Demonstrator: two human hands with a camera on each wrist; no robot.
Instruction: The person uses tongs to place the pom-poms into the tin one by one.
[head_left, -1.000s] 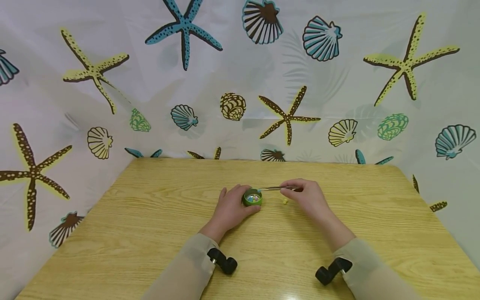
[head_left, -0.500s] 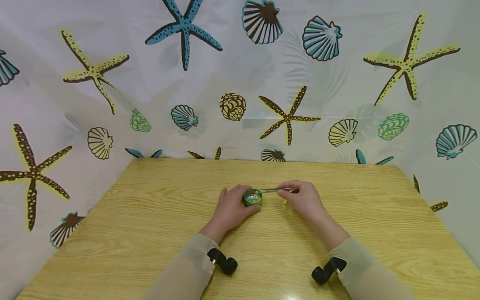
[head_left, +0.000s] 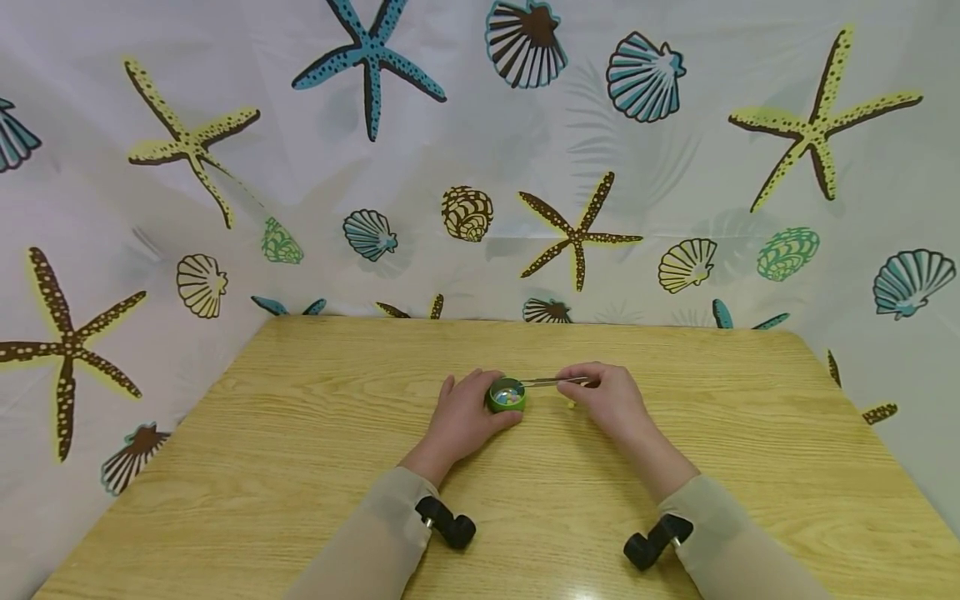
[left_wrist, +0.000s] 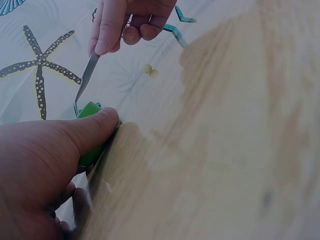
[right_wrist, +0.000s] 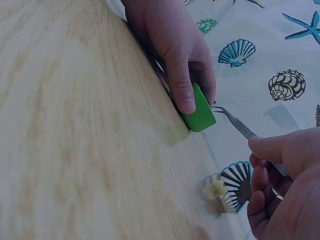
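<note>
My left hand (head_left: 463,414) grips a small round green container (head_left: 508,407), thumb on the near side and fingers round the back. Inside it lie several small coloured pieces (head_left: 507,397), blue among them. Between thumb and fingers my right hand (head_left: 613,398) pinches metal tweezers (head_left: 546,382), held nearly level. Their bent tips reach the container's open top at its right rim; in the right wrist view the two tips (right_wrist: 218,108) stand slightly apart. Below the right hand's fingertips a small yellow piece (head_left: 572,404) lies on the table, seen as two rounded lobes (left_wrist: 148,69) in the left wrist view.
The wooden table (head_left: 300,467) stretches out on all sides of the hands. Behind it hangs a white cloth (head_left: 420,167) printed with starfish and shells. Each sleeve carries a black wrist mount (head_left: 447,523).
The tweezers' tips have lowered slightly into the container; the blue piece seen at them earlier no longer shows there. The right hand has shifted a little left. The left hand stays put.
</note>
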